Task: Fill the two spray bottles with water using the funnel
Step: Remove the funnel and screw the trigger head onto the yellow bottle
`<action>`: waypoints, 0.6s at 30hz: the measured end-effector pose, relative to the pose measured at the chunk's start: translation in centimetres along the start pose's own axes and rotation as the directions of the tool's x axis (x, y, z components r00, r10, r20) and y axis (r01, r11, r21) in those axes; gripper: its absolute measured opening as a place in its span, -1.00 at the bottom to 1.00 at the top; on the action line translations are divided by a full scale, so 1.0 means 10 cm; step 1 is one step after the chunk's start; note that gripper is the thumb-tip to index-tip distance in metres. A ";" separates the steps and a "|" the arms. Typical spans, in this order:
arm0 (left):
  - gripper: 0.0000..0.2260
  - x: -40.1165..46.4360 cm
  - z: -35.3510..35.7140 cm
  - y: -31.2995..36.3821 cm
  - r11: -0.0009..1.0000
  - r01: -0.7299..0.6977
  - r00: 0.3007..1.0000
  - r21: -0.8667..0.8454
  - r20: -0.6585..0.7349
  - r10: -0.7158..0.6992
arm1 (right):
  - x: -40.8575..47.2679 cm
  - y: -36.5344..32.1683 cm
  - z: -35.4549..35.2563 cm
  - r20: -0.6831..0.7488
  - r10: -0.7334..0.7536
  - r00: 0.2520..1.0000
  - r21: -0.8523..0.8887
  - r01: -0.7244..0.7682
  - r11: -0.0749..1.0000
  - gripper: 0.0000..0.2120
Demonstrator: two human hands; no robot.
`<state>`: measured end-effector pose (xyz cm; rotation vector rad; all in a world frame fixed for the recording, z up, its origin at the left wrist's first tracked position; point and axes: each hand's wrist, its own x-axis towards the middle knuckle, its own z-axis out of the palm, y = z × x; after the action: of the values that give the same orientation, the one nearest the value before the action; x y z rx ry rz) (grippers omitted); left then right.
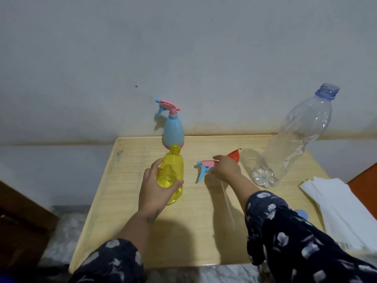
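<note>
Yellow bottle (171, 172) gripped left, sprayer head (205, 167) right

White folded paper towels (338, 209) lie at the table's (204, 242) right edge.

2 spray bottles, a loose sprayer head, a funnel and a water bottle on a wooden table.
Yellow bottle (171, 174) upright, uncapped; its pink-blue sprayer head (205, 168) detached just right. Blue bottle (173, 132) capped behind. Orange funnel (234, 155) beside the open clear water bottle (293, 139).
</note>
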<state>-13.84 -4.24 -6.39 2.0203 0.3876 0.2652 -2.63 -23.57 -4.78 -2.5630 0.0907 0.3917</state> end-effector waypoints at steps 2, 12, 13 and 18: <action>-0.29 -0.02 -0.03 0.01 1.000 0.000 1.000 0.009 0.006 0.000 | -0.02 -0.11 -0.09 -0.049 -0.042 0.998 0.134 0.048 0.990 -0.59; -0.29 -0.14 -0.09 0.03 0.996 0.009 0.994 0.090 0.105 -0.018 | -0.40 -0.96 -0.98 -0.464 -0.113 0.878 0.561 0.391 0.730 -0.61; -0.29 -0.16 -0.09 0.03 0.995 0.011 0.993 0.094 0.118 -0.022 | -0.45 -1.03 -1.04 -0.496 -0.116 0.861 0.562 0.420 0.712 -0.60; -0.27 -0.21 -0.10 0.04 0.996 0.015 0.984 0.084 0.175 -0.030 | -0.61 -1.23 -1.21 -0.600 -0.110 0.792 0.540 0.502 0.676 -0.59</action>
<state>-16.06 -4.37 -5.56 2.0996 0.3141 0.0557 -3.56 -19.52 13.03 -1.8077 -0.0257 -0.4402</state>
